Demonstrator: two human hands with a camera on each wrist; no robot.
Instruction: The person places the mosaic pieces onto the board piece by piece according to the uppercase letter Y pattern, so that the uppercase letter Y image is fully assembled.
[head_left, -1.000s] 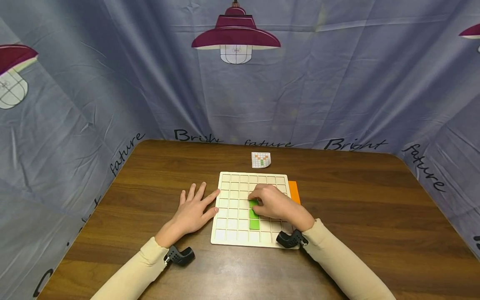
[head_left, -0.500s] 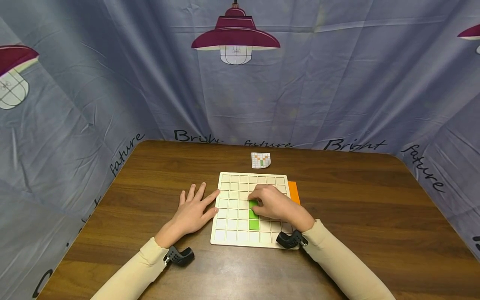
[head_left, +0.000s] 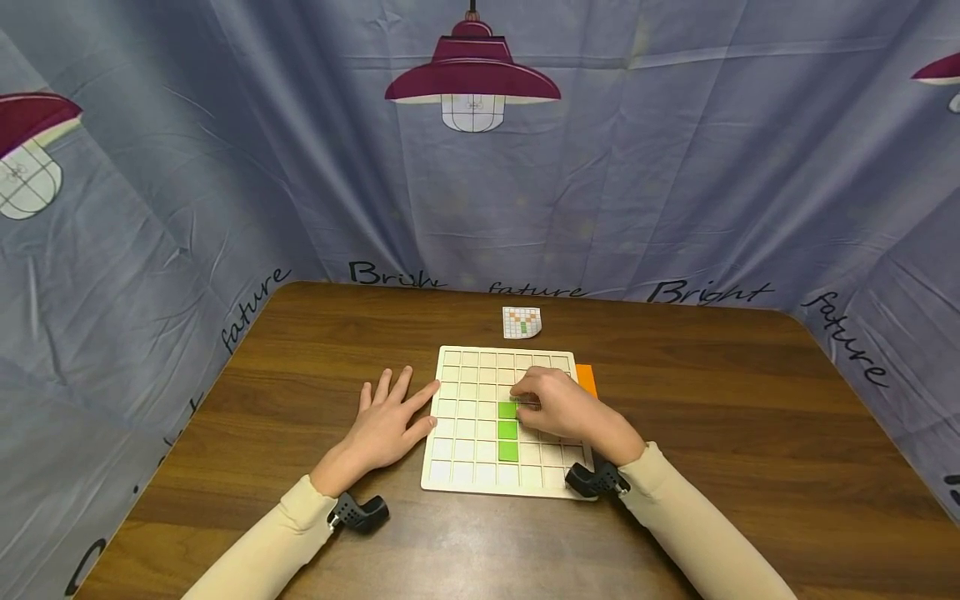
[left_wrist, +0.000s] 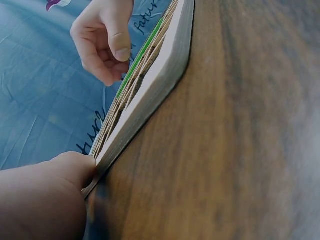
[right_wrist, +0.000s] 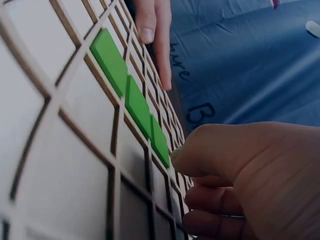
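Altogether three green tiles [head_left: 507,430] on one board [head_left: 464,451], left grip [head_left: 378,427] wide, right grip [head_left: 557,404] loose and narrow.

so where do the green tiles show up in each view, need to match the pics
Head: green tiles in a column, below picture centre, left of the right hand.
Left wrist: only a thin green edge, upper middle, beside that hand.
Right wrist: the tiles run diagonally from upper left to about the centre.
Shared landmark: the pale grid board under them.
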